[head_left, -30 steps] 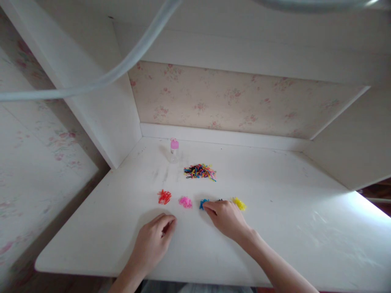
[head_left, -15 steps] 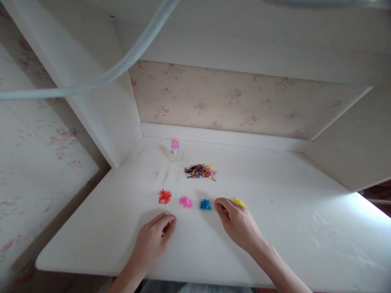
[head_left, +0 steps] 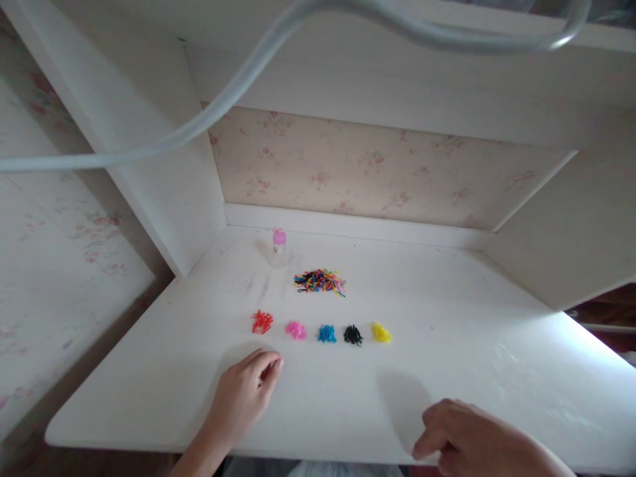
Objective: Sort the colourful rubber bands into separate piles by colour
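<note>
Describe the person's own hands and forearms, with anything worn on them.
The left hand and right hand are ungloved, with no ring, watch or bracelet visible. No sleeve shows on the left forearm or right forearm. No markings can be made out.

One white desk (head_left: 462, 298), smudged in places. One clear bottle (head_left: 279, 252), pink lid, upright toward the back. Floral wallpaper (head_left: 342, 165), behind and at left. White side panel (head_left: 134, 126), left. Pale cable (head_left: 427, 32), curving across the top.
</note>
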Demonstrator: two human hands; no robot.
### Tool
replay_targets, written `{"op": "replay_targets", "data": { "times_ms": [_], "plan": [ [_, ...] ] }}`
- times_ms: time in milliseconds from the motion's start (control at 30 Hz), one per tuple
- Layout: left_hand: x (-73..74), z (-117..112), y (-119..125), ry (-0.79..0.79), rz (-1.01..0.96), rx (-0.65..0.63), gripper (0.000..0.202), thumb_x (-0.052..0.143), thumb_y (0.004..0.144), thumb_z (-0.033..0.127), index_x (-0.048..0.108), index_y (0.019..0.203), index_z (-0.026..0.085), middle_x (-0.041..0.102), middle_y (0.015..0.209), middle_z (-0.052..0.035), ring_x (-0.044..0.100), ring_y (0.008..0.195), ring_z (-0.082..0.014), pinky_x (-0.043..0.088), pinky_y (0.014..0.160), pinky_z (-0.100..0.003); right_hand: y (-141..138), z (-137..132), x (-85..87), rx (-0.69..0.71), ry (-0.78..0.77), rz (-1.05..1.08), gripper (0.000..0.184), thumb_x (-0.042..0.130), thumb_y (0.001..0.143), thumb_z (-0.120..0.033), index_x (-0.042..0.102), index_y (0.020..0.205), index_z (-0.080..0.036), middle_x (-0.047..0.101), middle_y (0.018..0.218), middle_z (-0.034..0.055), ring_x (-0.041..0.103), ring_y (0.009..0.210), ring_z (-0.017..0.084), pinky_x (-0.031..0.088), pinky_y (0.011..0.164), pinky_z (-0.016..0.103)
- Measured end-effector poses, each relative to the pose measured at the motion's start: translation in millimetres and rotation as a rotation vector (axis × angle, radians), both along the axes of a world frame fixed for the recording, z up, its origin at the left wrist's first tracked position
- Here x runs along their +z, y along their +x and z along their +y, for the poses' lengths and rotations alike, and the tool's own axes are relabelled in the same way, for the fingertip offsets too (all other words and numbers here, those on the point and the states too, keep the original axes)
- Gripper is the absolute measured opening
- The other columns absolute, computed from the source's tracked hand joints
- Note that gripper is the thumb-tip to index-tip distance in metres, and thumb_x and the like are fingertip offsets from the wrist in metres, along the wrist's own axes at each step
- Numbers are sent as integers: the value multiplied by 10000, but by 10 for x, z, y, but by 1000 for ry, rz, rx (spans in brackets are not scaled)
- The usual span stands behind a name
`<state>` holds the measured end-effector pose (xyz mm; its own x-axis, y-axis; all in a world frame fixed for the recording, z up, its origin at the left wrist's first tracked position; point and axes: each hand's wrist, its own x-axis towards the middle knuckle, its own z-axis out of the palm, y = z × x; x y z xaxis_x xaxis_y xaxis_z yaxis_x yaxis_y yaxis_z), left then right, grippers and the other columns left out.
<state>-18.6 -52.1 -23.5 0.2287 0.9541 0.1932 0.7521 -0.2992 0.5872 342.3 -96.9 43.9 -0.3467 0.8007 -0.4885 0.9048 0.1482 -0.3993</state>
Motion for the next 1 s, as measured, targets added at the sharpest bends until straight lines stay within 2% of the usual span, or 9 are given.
{"op": "replay_targets", "data": {
  "times_ms": [133, 233, 367, 500, 567, 733, 1000],
  "plan": [
    [-17, 0, 9, 26, 27, 6, 197, 434, 903, 324, 616, 887, 250, 675, 827, 15, 620, 702, -124, 468, 673, -217, -170, 273, 67, 8, 127, 117, 254, 467, 806, -254, 719, 775, -253, 684, 760, 5, 603, 709, 134, 402, 658, 210],
    [-22, -1, 16, 24, 32, 1, 195, 436, 902, 323, 617, 889, 253, 678, 841, 18, 622, 700, -118, 474, 664, -207, -339, 647, 54, -131, 329, 127, 294, 407, 865, -301, 686, 810, -226, 683, 800, 15, 592, 693, 135, 389, 631, 214],
    [-11, 3, 20, 45, 22, 4, 205, 429, 904, 322, 620, 879, 252, 678, 821, 17, 624, 681, -118, 483, 651, -203, -545, 1175, -119, -213, 482, -82, 285, 400, 880, -294, 684, 899, -270, 682, 934, 3, 609, 825, 145, 384, 677, 218],
    [3, 6, 16, 56, 23, -1, 214, 417, 910, 321, 615, 878, 246, 678, 817, 4, 625, 680, -124, 484, 636, -208, -714, 1525, -282, -252, 502, -152, 303, 415, 885, -313, 652, 1073, -294, 650, 1069, 28, 601, 919, 178, 385, 699, 246],
    [4, 5, 10, 45, 18, 2, 205, 424, 909, 320, 614, 883, 247, 680, 827, 5, 629, 697, -126, 488, 652, -211, -770, 1619, -317, -251, 499, -175, 306, 423, 886, -312, 642, 1100, -299, 645, 1075, 33, 599, 927, 184, 385, 702, 251],
    [-3, 13, -3, 13, -6, 8, 189, 439, 902, 315, 616, 901, 246, 679, 845, 5, 634, 709, -125, 495, 674, -212, -837, 1735, -328, -225, 487, -219, 311, 386, 912, -313, 676, 1015, -266, 651, 1043, 48, 597, 931, 185, 381, 698, 252],
    [5, 7, -1, -19, -34, 1, 195, 430, 907, 306, 611, 876, 240, 670, 835, 6, 619, 710, -122, 482, 682, -212, -886, 1732, -261, -205, 502, -254, 332, 354, 925, -309, 676, 956, -238, 650, 1036, 55, 599, 904, 185, 373, 681, 253]
  ]
}}
